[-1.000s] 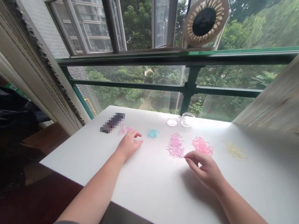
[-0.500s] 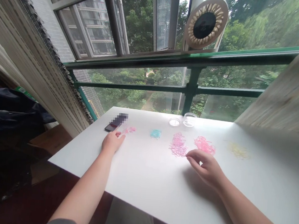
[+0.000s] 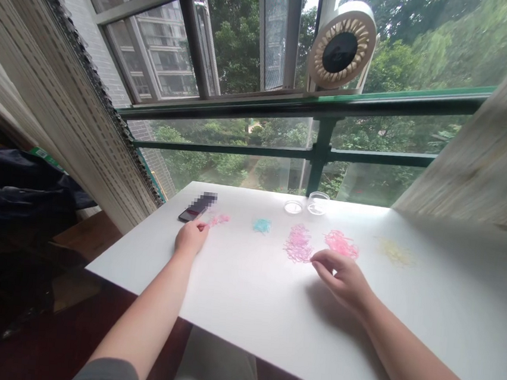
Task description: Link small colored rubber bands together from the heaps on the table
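Note:
My left hand rests on the white table at the near end of a small mixed pink pile, just below a phone. Its thumb and fingertips are pinched together; anything between them is too small to make out. At the lower right edge of a purple pile of thin, band-like strands, my right hand holds its thumb and forefinger closed in a pinch. What sits in that pinch cannot be made out. Behind the right hand lies a pink pile of similar strands.
A blue pile lies between the hands, and a pale yellow pile is off to the right. Near the back edge stand a clear round container and a clear lid. A fan stands above the green railing.
My left hand has moved left, from right of the small mixed pile to beside the phone, and its fingers have closed. My right hand stays pinched by the purple pile. The view shifts slightly.

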Motion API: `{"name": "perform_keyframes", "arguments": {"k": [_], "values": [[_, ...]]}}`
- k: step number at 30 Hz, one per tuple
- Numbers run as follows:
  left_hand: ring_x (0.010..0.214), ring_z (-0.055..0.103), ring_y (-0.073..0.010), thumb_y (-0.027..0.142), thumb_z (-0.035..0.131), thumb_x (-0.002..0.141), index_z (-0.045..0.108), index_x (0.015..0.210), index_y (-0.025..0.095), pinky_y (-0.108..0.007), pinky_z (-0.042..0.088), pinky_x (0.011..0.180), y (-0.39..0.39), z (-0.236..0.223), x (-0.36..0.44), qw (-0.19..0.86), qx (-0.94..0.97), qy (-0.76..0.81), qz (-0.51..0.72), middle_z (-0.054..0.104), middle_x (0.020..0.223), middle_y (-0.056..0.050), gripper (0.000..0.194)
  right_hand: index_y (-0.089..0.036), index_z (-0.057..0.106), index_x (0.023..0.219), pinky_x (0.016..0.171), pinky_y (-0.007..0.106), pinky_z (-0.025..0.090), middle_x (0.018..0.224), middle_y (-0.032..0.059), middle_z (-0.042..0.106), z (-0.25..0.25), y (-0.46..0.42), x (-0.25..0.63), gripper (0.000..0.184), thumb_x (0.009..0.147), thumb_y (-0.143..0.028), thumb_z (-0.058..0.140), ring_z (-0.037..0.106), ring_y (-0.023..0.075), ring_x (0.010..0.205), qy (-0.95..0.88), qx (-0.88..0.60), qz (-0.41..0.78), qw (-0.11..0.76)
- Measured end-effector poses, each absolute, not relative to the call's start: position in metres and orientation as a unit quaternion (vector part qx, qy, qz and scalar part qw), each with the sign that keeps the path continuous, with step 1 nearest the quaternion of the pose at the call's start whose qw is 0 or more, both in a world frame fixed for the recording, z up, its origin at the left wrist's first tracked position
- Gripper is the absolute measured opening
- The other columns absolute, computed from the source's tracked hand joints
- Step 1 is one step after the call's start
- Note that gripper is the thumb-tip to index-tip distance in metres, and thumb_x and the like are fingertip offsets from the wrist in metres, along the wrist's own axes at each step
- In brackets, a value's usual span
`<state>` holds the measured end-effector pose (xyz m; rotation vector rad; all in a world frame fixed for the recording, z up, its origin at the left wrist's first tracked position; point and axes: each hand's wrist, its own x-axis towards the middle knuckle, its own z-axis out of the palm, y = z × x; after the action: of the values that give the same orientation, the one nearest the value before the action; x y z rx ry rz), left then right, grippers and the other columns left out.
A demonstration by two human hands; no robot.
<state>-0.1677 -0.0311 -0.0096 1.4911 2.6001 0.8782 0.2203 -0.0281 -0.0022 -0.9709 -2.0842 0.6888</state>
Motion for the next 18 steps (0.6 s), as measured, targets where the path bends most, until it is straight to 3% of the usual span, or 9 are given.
{"name": "perform_keyframes", "arguments": {"k": [7,18], "values": [[0.084,0.063,-0.0222,0.049,0.060,0.069,0.065,0.085,0.021,-0.028,0.045,0.069,-0.0255,-0.0076,-0.1640,0.006,0.469,0.843,0.263,0.070,0.094,-0.009,0.033,-0.017,0.059,0.079,0.050,0.025,0.041,0.066,0.0031,0.060,-0.0028,-0.0265,0.2203,0.014,0.082,-0.028,0.049,0.048,0.0123,0.053,-0.805,-0.372,0.283,0.365],[0.079,0.064,-0.0213,0.039,0.054,0.074,0.064,0.077,0.022,-0.027,0.044,0.064,-0.0243,-0.0125,-0.1670,0.014,0.456,0.849,0.268,0.071,0.085,-0.004,0.019,-0.017,0.060,0.079,0.052,0.025,0.042,0.067,0.0032,0.061,-0.0040,-0.0250,0.2223,0.015,0.081,-0.029,0.050,0.051,0.0128,0.055,-0.790,-0.390,0.289,0.374]]}}
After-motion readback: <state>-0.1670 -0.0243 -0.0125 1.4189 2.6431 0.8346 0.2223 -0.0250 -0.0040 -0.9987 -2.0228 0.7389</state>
